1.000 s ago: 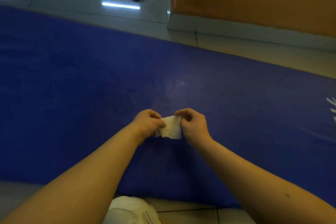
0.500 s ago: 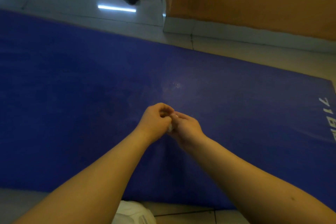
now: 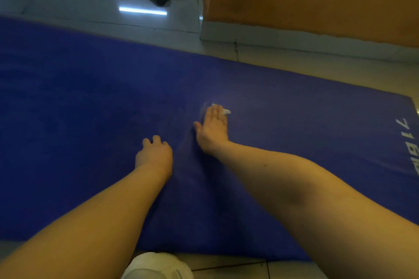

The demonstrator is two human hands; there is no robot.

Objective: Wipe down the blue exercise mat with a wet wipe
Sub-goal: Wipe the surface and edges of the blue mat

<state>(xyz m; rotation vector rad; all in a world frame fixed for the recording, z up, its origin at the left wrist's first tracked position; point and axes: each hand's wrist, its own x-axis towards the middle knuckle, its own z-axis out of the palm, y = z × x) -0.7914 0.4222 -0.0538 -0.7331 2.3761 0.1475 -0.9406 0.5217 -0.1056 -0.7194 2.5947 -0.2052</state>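
Wide blue foam exercise mat (image 3: 79,108) lay flat on pale floor tiles (image 3: 317,68), filling most of my view. My right hand (image 3: 213,129) was flat on it, straight-fingered, pressing the small white crumpled wet wipe (image 3: 225,111) down. Only a corner of the wipe showed beyond that hand's far edge. My left hand (image 3: 154,153) rested on the mat just beside, loosely curled, holding nothing. Judged wiping barely begun: faint sheen near the wipe, no clear wet tracks elsewhere. Most of the mat was left.
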